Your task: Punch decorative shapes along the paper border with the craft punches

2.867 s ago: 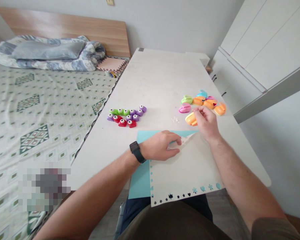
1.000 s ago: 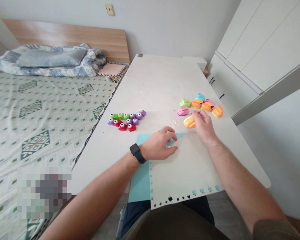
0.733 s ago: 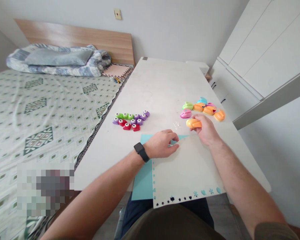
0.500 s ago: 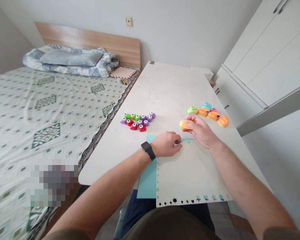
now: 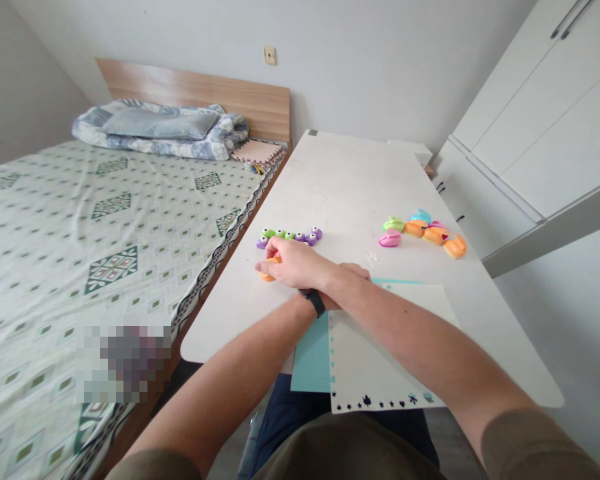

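Observation:
My right hand reaches across to the left side of the table, its fingers closed round an orange craft punch at the table top. Just behind it stand small purple and green punches with eye-like buttons. My left hand, with a black watch on its wrist, lies by the top edge of a white sheet. The right forearm crosses over it and hides most of its fingers. Cut-out shapes line the sheet's left and bottom edges. Beneath it, a light blue sheet sticks out to the left.
At the right, a pink punch sits beside several larger punches in orange, green and blue. Tiny white scraps lie on the white table. A bed stands left, white cabinets right.
My right hand has carried the orange punch from right of centre over to the left, crossing above my left arm. My left hand stays by the sheet's top edge. The view has shifted slightly.

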Tool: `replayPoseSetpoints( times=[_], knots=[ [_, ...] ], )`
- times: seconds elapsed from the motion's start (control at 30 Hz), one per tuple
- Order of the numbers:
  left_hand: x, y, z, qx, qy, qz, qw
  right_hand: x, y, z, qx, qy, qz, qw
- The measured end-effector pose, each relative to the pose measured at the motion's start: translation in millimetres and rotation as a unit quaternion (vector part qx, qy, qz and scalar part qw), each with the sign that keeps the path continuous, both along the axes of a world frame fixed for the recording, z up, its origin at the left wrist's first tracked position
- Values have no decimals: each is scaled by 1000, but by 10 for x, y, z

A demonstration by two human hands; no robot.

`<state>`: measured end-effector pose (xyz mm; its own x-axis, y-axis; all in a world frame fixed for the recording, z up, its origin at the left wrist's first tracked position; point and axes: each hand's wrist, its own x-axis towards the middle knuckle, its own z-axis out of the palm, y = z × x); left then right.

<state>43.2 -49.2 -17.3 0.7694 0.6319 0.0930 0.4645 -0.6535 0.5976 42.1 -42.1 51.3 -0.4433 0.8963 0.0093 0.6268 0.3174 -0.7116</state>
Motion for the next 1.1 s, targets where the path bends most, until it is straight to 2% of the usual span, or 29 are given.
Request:
replayPoseSetpoints(
  times=[0.1, 0.2, 0.37, 0.6, 0.83, 1.03, 1.1],
  knots=[
    [31, 89, 8, -15, 38, -47, 998, -241, 90, -129, 14, -31, 2, 999],
    [61, 144, 18, -16, 62, -50, 997, -338, 153, -214, 24, -70, 4, 997],
    [89, 147, 28, -16, 87, -41, 995, -315, 113, -224, 74, -143, -11, 987],
    [60, 120, 25, -17, 71, -45, 996, -246, 23, -181, 159, -202, -44, 965],
    [78, 145, -18, -10, 70, -37, 997, -156, 14, -198, 169, -183, -32, 968],
    [100, 128, -28, 3, 68, -28, 997, -115, -67, -166, 205, -159, -67, 963],
    [110, 131, -39, 8, 66, -29, 997, -104, -83, -151, 207, -163, -52, 963]
  ],
)
